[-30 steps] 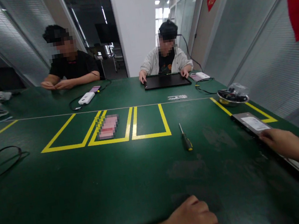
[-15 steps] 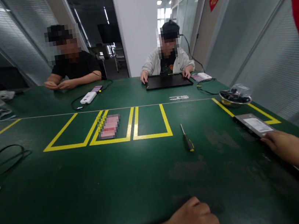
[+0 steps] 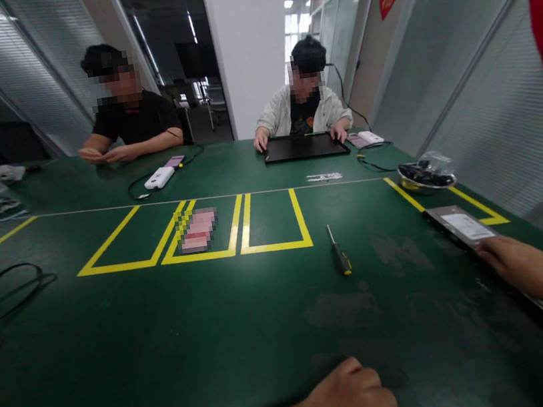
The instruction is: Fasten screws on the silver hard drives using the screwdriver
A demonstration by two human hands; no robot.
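My right hand [image 3: 514,260] lies over a long, flat dark panel [image 3: 449,225] with a white label near its far end. Its fingers close about the panel's edge; the fingertips are partly hidden. At the bottom of the view my left hand [image 3: 355,395] rests on the table, curled into a loose fist, with nothing showing in it. Between the hands and further off lies a screwdriver [image 3: 341,258] with a dark and yellow handle, its shaft pointing away from me.
Yellow tape outlines [image 3: 278,248] mark the green table [image 3: 195,349]; a blurred pinkish thing [image 3: 198,230] lies in one. A metal bowl [image 3: 427,181] of dark parts stands far right. Across the table, one person [image 3: 302,101] holds a black panel [image 3: 305,147]; another person [image 3: 132,125] sits left.
The near end of the dark panel has shifted slightly to the right, with my right hand on it. My left hand and the screwdriver stay in place.
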